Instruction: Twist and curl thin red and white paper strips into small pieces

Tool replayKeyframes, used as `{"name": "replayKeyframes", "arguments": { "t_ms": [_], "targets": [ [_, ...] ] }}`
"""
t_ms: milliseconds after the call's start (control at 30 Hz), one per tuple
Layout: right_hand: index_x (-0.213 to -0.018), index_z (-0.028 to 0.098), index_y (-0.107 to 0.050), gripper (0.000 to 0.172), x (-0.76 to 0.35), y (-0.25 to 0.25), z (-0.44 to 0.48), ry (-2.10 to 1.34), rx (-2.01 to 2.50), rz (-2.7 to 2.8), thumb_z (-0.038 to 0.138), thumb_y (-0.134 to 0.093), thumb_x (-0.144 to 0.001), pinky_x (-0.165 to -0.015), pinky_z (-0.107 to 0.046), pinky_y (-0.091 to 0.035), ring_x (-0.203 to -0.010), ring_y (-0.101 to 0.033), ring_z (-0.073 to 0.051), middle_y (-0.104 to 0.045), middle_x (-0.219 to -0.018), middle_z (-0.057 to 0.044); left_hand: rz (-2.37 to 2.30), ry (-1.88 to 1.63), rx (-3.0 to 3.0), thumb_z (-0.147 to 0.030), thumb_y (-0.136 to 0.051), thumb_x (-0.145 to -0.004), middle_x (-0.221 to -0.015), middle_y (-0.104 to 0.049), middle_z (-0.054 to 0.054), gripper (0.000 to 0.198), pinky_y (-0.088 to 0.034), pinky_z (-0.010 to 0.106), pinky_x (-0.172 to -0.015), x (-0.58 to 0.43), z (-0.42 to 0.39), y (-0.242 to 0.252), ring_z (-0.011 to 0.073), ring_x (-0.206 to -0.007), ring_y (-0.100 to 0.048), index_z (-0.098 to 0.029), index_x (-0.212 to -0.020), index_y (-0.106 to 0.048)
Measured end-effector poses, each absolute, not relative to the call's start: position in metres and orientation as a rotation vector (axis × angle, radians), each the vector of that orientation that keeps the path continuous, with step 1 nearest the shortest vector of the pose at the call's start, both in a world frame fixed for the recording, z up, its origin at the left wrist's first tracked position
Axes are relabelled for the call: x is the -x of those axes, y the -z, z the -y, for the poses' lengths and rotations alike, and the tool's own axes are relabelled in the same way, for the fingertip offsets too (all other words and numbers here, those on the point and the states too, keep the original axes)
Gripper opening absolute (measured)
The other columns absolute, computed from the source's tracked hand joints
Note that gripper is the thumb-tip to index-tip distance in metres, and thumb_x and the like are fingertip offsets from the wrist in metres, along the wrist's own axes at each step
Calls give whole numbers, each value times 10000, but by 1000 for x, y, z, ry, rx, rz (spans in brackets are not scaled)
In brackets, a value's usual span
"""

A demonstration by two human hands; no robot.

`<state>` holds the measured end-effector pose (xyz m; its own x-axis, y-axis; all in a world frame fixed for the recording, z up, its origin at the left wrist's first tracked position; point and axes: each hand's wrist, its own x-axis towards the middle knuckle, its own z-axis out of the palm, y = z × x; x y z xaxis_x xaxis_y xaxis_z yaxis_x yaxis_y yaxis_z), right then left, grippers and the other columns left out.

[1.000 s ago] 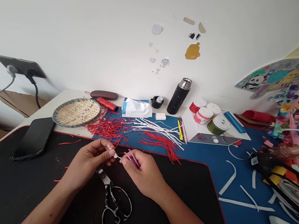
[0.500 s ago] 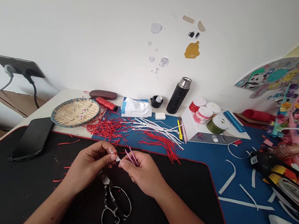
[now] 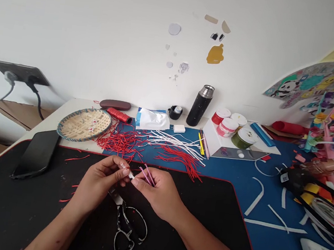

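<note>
1. Thin pink paper strips (image 3: pixel 147 175) are fanning out from the person's right hand (image 3: pixel 158 193), which is pinching them narrowly between thumb and fingers, just above the desk.
2. The person's left hand (image 3: pixel 99 181) is closing narrowly on a small white paper piece (image 3: pixel 127 172), gripping it between thumb and forefinger, with its tip just beside the right hand's fingertips.
3. Steel scissors with looped black-and-silver handles (image 3: pixel 125 227) are lying shut beneath both hands, on a black desk mat with red edging (image 3: pixel 37 214).
4. Loose red paper strips (image 3: pixel 119 141) are sprawling across a blue work surface (image 3: pixel 224 180), mingling with long white paper strips (image 3: pixel 177 142), beside a round woven bamboo basket (image 3: pixel 84 125) and a spool of red cord (image 3: pixel 119 116).
5. A speckled black vacuum flask with a steel top (image 3: pixel 199 106) is standing against the wall, near a plastic-wrapped tissue pack (image 3: pixel 152 120) and red-lidded jars on a white stand (image 3: pixel 226 126).
6. A black object with a small white label (image 3: pixel 284 178) is sitting at the right, its label too small to read.
</note>
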<state>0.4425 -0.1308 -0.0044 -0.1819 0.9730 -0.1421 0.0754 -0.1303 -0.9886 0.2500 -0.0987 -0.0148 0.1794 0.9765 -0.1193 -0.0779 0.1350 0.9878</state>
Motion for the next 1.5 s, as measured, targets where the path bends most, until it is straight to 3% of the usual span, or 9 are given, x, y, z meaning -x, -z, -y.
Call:
{"name": "replayKeyframes", "arguments": {
  "t_ms": [467,967,1233,1500],
  "targets": [
    [-826,168,-665,248,-441,5,131,-1508,1225,1311,401,-715,-895,-585,-255,-296,-624,-380,-112,-485,-674,43,-911,-947,-808,-369,-1016,-636,-709,-728,20,356,-544,199,-576,-250,96,11,110,-588,-635,-168,-866,-833],
    [-863,166,-688,233,-444,5,132,-1401,1255,1461,368,-652,-974,-609,-252,-343,-657,-428,-119,-544,-722,28,-953,-951,-798,-350,-1016,-617,-733,-741,34,304,-534,221,-571,-251,96,8,116,-578,-608,-170,-777,-830],
    [-970,195,-696,229,-444,10,132,-1329,1229,1416,424,-697,-960,-709,-275,-458,-767,-622,-166,-726,-870,-24,-920,-826,-955,-374,-962,-712,-738,-714,24,305,-522,229,-553,-253,99,9,135,-610,-616,-181,-869,-785],
    [-933,193,-704,197,-443,6,132,-1299,1250,1423,388,-689,-960,-667,-258,-437,-710,-584,-141,-699,-809,1,-869,-757,-1037,-361,-931,-754,-709,-688,5,303,-525,225,-551,-252,101,8,139,-615,-627,-189,-856,-704]
  ]
}}
